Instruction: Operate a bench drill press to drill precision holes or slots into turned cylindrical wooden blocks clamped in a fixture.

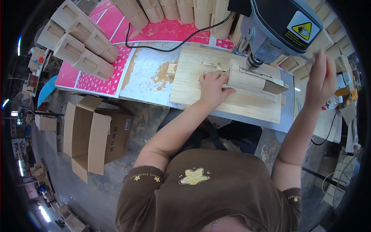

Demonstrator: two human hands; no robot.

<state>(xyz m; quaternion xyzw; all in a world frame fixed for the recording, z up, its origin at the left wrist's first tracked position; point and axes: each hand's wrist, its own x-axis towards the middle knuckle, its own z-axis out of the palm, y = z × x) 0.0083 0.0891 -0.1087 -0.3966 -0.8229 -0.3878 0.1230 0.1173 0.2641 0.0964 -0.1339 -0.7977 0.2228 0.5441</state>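
Note:
A pale wooden block (247, 83) with a squared, cut-out end lies on a wooden board (185, 91) under a drill press (276, 34). On its top is a long narrow metal piece (257, 73). The drill chuck (254, 62) is directly above the block; I cannot tell if the bit touches it. My left hand (213, 88) grips the block's left end, fingers curled there and thumb along the near side. Raised beside the right of the drill press is my right hand (322, 79), blurred, close to a thin lever; its grip is unclear.
Wooden blocks stand in stacks at the left (83, 52) and along the back. A black cable (166, 50) crosses the pink-covered bench. Sawdust (162, 77) lies left of the board. An open cardboard box (98, 135) sits on the floor. Bottles (334, 102) stand at right.

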